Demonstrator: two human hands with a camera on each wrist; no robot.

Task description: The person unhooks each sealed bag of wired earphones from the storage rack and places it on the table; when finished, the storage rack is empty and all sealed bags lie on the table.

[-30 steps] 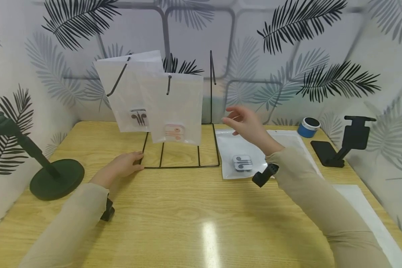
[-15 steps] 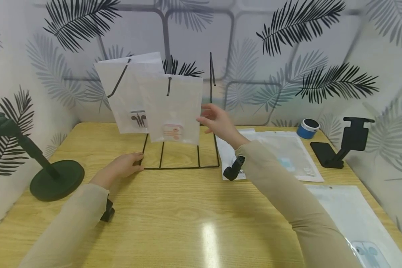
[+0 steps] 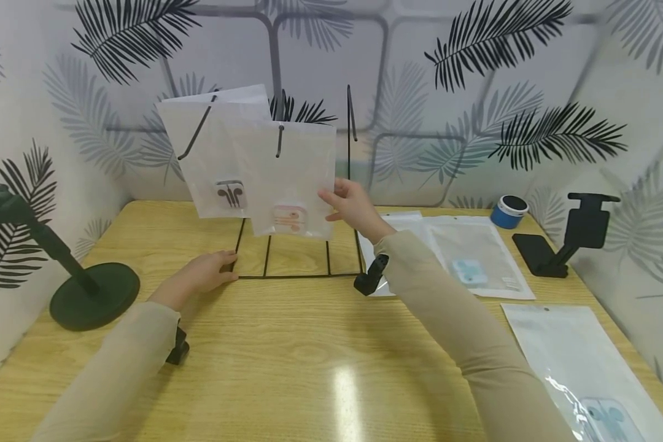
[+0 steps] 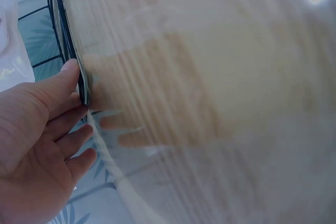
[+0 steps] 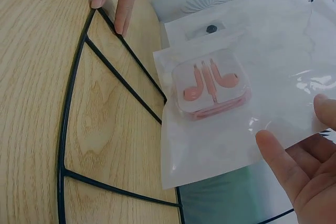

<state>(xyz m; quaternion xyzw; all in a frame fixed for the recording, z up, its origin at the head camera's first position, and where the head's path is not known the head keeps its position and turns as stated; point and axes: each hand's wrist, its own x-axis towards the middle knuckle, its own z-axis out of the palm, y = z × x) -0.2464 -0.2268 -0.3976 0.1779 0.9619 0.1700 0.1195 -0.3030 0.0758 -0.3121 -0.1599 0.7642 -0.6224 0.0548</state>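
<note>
One white plastic bag with pink earphones hangs on a black wire rack; right hand, fingers parted, at its right edge; left hand pinching the rack's base on the wooden table.

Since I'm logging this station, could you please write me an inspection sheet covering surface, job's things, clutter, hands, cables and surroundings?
Surface: wood-grain table, with a bright reflection on its near part.
Job's things: black wire rack with white pouches hanging from it; the front pouch holds pink earphones in a clear case. More flat pouches lie on the right.
Clutter: green stand on the left; blue jar and black stand on the right.
Hands: left hand grips the rack's near left corner; right hand touches the front pouch's right edge.
Cables: nothing seen loose.
Surroundings: leaf-patterned walls.
</note>
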